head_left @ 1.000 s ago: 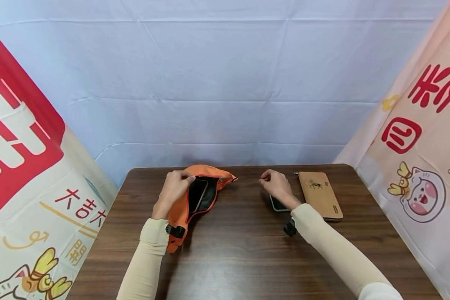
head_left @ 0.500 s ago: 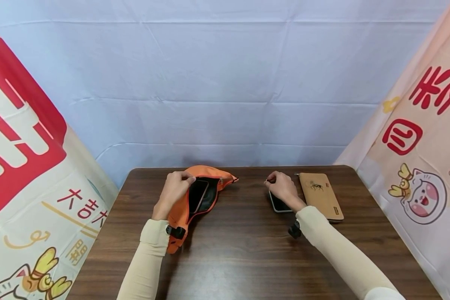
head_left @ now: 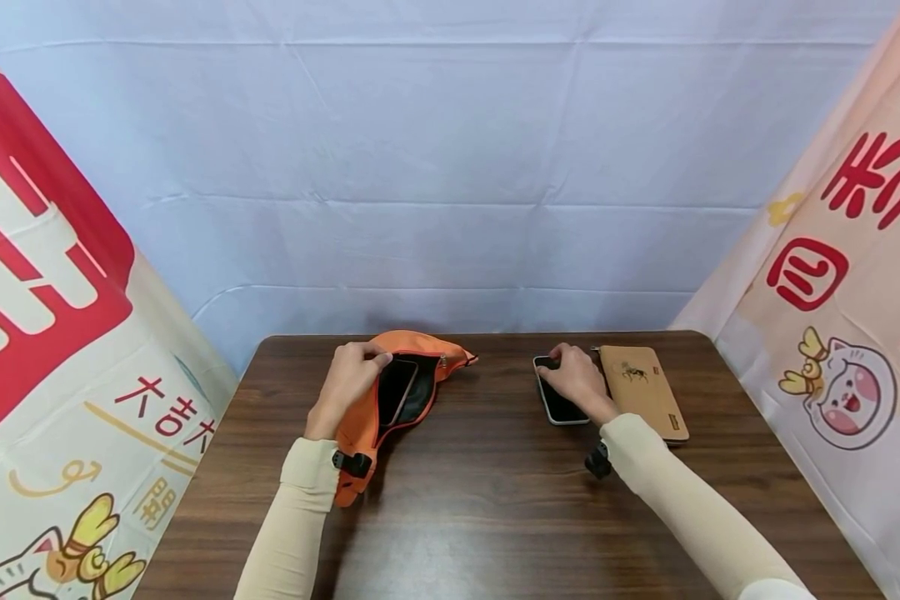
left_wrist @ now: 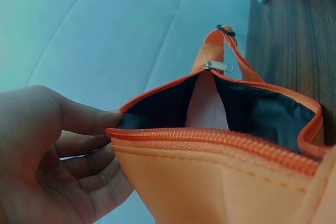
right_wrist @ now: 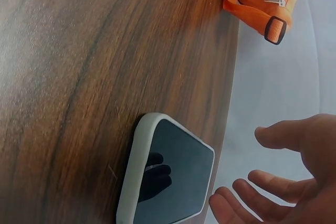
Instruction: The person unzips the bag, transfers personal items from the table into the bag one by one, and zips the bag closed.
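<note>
An orange waist bag stands on the left of the table with its zipped mouth spread wide. My left hand pinches the rim of that mouth between thumb and fingers, as the left wrist view also shows. Inside the dark lining leans a phone, its lower part hidden. Over on the right, my right hand hovers above a second phone, which lies flat, screen up, in a pale case. Its thumb and fingers are apart, holding nothing, and the dark screen reflects them.
A tan zipped wallet lies just right of the phone on the table. The brown wooden table ends at a pale cloth backdrop. Printed cloths hang at both sides.
My right hand has shifted right and come over the phone on the table, its fingers spreading apart. The left hand and the waist bag have stayed in place.
</note>
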Tool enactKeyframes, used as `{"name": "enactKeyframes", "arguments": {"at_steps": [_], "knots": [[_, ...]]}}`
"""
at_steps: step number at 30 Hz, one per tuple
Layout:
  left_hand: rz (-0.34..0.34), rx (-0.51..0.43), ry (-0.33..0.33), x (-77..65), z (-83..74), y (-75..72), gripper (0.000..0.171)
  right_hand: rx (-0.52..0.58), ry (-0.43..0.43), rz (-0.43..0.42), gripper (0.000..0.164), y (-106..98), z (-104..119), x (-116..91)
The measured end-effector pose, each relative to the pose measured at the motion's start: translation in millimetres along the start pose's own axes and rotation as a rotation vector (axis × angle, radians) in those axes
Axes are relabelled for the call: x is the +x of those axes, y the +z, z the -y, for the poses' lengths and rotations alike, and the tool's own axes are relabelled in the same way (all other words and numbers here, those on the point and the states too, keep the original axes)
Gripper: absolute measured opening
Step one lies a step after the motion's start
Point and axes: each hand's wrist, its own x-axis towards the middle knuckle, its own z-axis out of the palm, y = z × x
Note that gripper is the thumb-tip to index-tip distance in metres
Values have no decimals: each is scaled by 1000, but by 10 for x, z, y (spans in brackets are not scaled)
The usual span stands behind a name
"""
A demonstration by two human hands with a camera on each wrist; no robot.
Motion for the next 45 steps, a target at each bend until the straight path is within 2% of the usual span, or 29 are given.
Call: {"name": "enactKeyframes", "arguments": {"at_steps": [20,34,45], "knots": [[-7,17,-2,4,-18,-8,27,-32,48,30,59,-18,-142,-6],[2,16,4,8,-14,-9,28,-54,104,43,61,35,-161,19],[4,19,0,-5,-8,-13,28,-72,110,35,64,65,-185,49]]}}
